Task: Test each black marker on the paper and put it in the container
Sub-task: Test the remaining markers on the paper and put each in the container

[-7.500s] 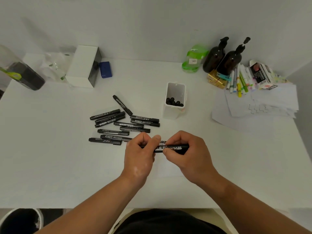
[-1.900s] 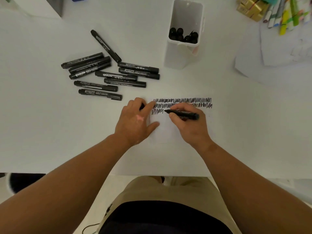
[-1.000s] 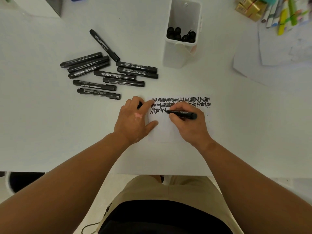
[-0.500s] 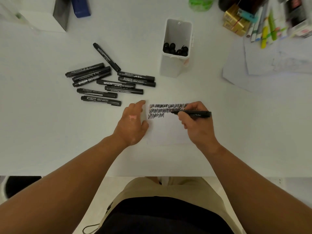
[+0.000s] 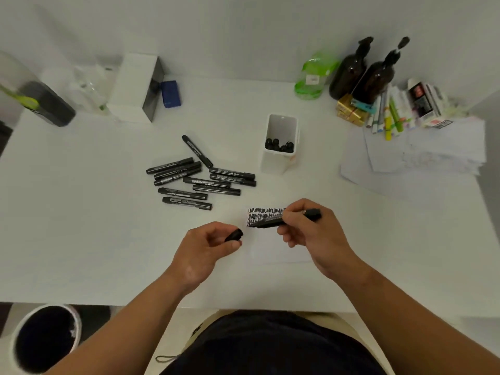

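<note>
The container point(image 5: 280, 163) stood upright on the table point(image 5: 81, 212), mouth open to the top so that markers could be dropped straight in; several black ends point(image 5: 278, 146) showed inside it. On the near side of the container lay the paper point(image 5: 281, 253), its far edge filled with rows of black scribble point(image 5: 266, 211). Above that paper the right hand point(image 5: 316, 236) pinched a black marker point(image 5: 266, 221) between thumb and curled fingers, barrel level and bare tip pointing left, not at a writing angle. The left hand point(image 5: 205, 250), near-left of the container, pinched the cap point(image 5: 234, 235) between thumb and forefinger, one end turned towards the tip, a hold that looked meant for recapping. Whether the tip touched the paper could not be told. Left of the container a cluster of capped markers point(image 5: 200, 182) lay flat, probably awaiting their test.
</note>
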